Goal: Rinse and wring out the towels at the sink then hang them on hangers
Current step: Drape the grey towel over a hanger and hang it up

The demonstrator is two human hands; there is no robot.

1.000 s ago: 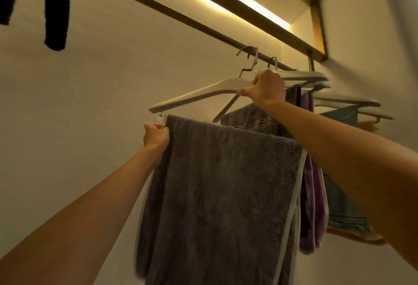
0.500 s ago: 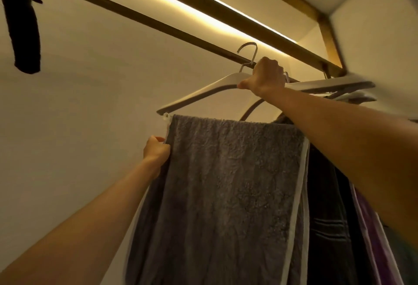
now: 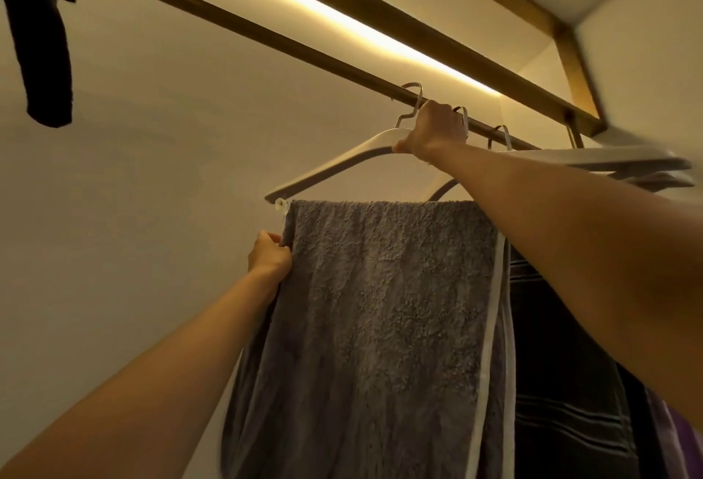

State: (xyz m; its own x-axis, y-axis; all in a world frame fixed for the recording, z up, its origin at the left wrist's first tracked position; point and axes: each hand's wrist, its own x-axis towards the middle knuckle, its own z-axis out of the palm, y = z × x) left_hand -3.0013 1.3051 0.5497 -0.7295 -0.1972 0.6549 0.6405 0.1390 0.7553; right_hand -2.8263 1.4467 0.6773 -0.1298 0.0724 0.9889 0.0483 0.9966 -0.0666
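One grey towel [image 3: 380, 326] hangs at centre frame over one white hanger [image 3: 334, 166]. Its long axis is vertical, and the hanger's arm slopes down-left. The right hand [image 3: 433, 132] grips the hanger's neck at the brown rail [image 3: 228, 22]. The left hand [image 3: 268, 256] pinches the towel's left edge. One dark striped towel [image 3: 551, 364] hangs at the right, against a beige wall [image 3: 133, 212].

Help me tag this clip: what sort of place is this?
Probably a closet or drying nook: a dark wooden hanging rail under a light strip, white curved hangers hooked on it, a grey terry towel draped over one.
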